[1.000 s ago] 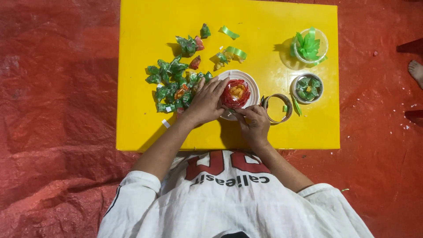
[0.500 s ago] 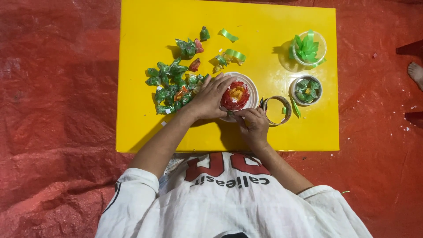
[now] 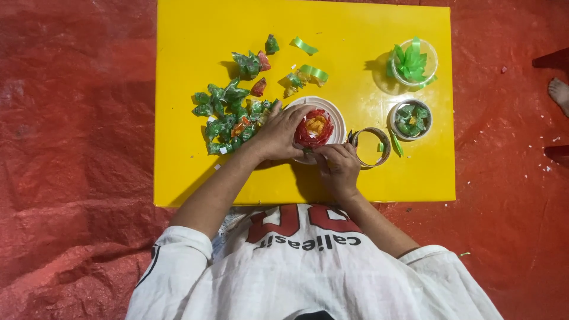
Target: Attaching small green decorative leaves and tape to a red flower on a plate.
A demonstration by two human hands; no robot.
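Mid-frame on the yellow table [image 3: 189, 178]: a red-and-yellow wrapper flower [image 3: 314, 127] on a white round lid [image 3: 338, 118], partly built. Left hand [image 3: 278, 133] curled over the lid's left rim, steadying; right hand [image 3: 339, 168] pinching at its lower edge — what exactly, cannot tell. Plenty of folded green wrapper pieces [image 3: 228, 118] lying unused to the left — judged well short of finished.

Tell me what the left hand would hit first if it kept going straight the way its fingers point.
The left hand points up and to the right, across the white round lid. Straight on, its fingertips would probably first meet the red and yellow folded-wrapper flower on that lid, which they already nearly touch.
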